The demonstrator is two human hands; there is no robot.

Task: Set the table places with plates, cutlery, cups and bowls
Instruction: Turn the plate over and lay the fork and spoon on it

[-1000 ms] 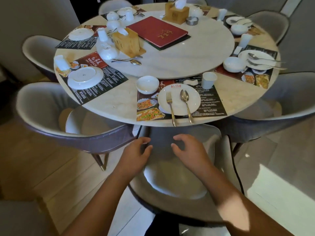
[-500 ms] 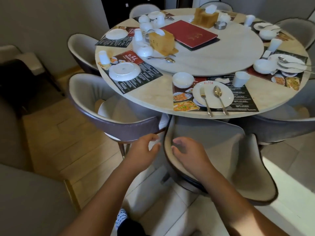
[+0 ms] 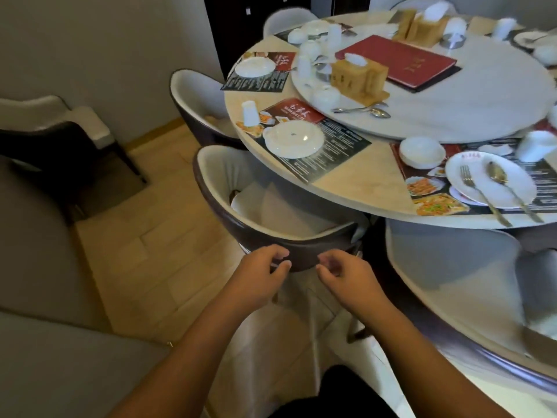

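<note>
Left hand [image 3: 261, 274] and right hand [image 3: 347, 277], fingers loosely curled on nothing, hang beside the chair [image 3: 313, 251]; knocking it against the table [image 3: 361, 179] could drop the edge-lying fork [image 3: 477, 193].

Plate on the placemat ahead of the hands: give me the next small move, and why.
Probably reach the right hand to the cutlery lying at the turntable edge and carry it to this plate. It bears none, unlike the neighbouring plate with its fork and spoon, and both the right and left hand hang empty.
</note>
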